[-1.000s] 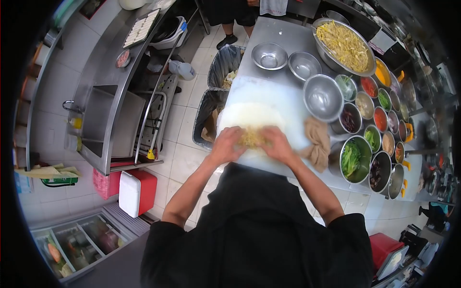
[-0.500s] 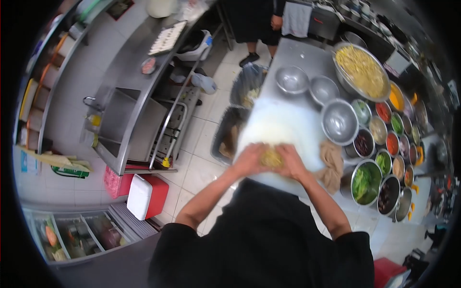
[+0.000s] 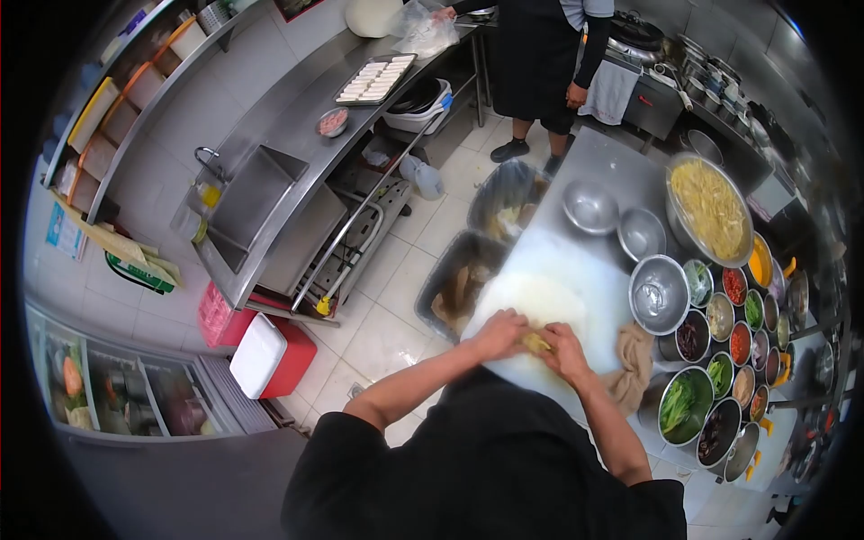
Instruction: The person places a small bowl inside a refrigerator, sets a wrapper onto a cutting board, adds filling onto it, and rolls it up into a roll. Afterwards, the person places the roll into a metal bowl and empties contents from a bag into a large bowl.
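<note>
A small yellowish clump of food (image 3: 537, 343) lies between my two hands at the near edge of a round white sheet (image 3: 540, 297) on the white board (image 3: 598, 292). My left hand (image 3: 504, 336) has its fingers curled against the clump's left side. On the other side, my right hand (image 3: 565, 349) has bent fingers closed on the clump. Part of the clump is hidden under the fingers. A brown cloth (image 3: 630, 364) lies to the right of my right hand.
Metal bowls (image 3: 659, 294) and a large pan of yellow strips (image 3: 711, 209) stand at the right, beside several ingredient containers (image 3: 686, 405). Two lined bins (image 3: 454, 283) stand left of the table. Another person (image 3: 540, 72) stands at the far counter, one hand on a plastic bag.
The view has shifted, so the surroundings appear further right and lower. My hands have drawn closer together, and less of the yellowish clump shows between them.
</note>
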### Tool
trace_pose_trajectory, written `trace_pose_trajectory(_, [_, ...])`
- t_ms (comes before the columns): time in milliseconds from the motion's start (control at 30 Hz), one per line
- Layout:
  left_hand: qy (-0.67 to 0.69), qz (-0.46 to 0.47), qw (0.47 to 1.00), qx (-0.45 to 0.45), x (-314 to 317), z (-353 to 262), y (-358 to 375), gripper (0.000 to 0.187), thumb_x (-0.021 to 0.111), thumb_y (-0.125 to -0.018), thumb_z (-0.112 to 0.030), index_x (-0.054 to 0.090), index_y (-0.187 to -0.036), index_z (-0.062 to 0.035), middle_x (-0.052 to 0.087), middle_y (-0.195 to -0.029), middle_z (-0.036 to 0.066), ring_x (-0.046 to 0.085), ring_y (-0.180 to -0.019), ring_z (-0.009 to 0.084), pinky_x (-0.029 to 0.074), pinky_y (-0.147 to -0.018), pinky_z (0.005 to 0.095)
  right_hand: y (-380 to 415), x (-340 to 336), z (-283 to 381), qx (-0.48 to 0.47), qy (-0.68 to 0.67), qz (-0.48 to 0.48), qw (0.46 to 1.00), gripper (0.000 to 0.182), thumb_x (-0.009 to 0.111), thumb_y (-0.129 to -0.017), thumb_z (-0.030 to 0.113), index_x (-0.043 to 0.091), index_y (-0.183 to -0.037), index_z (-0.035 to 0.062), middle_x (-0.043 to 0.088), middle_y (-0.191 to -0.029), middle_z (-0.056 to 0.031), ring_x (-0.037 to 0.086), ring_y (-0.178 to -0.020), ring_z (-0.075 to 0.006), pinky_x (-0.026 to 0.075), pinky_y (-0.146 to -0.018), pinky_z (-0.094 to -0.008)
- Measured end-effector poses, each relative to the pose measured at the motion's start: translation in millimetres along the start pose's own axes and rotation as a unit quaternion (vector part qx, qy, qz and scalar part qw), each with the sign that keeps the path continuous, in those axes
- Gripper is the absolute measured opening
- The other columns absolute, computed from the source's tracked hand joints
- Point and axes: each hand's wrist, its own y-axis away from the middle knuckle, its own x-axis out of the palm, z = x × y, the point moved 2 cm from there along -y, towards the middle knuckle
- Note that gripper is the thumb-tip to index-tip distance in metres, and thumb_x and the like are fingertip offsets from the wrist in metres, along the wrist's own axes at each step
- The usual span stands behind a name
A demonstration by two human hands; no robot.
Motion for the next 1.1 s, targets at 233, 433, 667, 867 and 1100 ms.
trace_pose_trajectory(233, [0.006,-0.084,0.996,0.011,-16.2,-9.5,6.9,0.049,0.077,-0.077,-0.031,0.066,-0.117,-0.0038,0.061,-0.109,0.011,0.055,-0.103,0.0310,0.045,-0.091,0.0414,-7.1,-23.5,23.7,-0.039,0.046,-0.041,0.997,0.041,0.077,-0.072,0.009,0.069,-0.112,0.0034,0.064,-0.111,-0.0175,0.059,-0.107,-0.0360,0.048,-0.093,-0.0425])
trace_pose_trajectory(433, [0.029,-0.049,0.998,-0.027,-24.8,-12.3,10.7,0.049,0.077,-0.078,-0.032,0.066,-0.116,-0.0029,0.062,-0.113,0.013,0.057,-0.106,0.0321,0.045,-0.094,0.0423,-13.9,-33.1,33.0,0.029,-0.081,-0.060,0.995,0.025,0.070,-0.081,0.006,0.070,-0.105,0.0005,0.066,-0.102,-0.0181,0.064,-0.093,-0.0355,0.052,-0.084,-0.0406])
trace_pose_trajectory(667, [0.061,-0.272,0.960,0.001,-33.4,23.9,21.8,0.015,0.068,-0.079,-0.012,0.071,-0.092,-0.0063,0.068,-0.096,0.012,0.063,-0.093,0.0334,0.051,-0.081,0.0430,-10.5,-38.4,10.6,0.008,-0.016,-0.201,0.979,0.030,0.051,-0.084,-0.008,0.071,-0.104,0.0019,0.070,-0.097,-0.0180,0.068,-0.093,-0.0344,0.055,-0.084,-0.0394])
trace_pose_trajectory(867, [0.114,-0.219,0.954,-0.172,-49.7,29.1,40.8,0.015,0.073,-0.079,-0.010,0.072,-0.093,-0.0041,0.068,-0.099,0.012,0.065,-0.093,0.0304,0.051,-0.085,0.0394,-2.0,-42.5,9.0,0.158,-0.072,-0.134,0.976,0.026,0.059,-0.079,-0.005,0.071,-0.100,0.0013,0.071,-0.099,-0.0161,0.068,-0.094,-0.0316,0.054,-0.088,-0.0380])
trace_pose_trajectory(1100, [0.042,-0.078,0.989,-0.114,-42.1,-15.3,26.4,0.062,0.082,-0.070,-0.026,0.062,-0.124,-0.0032,0.055,-0.132,0.014,0.051,-0.121,0.0358,0.041,-0.105,0.0427,0.3,-24.2,11.2,0.036,-0.009,-0.032,0.999,0.056,0.075,-0.072,0.010,0.059,-0.125,0.0059,0.056,-0.128,-0.0172,0.050,-0.119,-0.0364,0.044,-0.102,-0.0428])
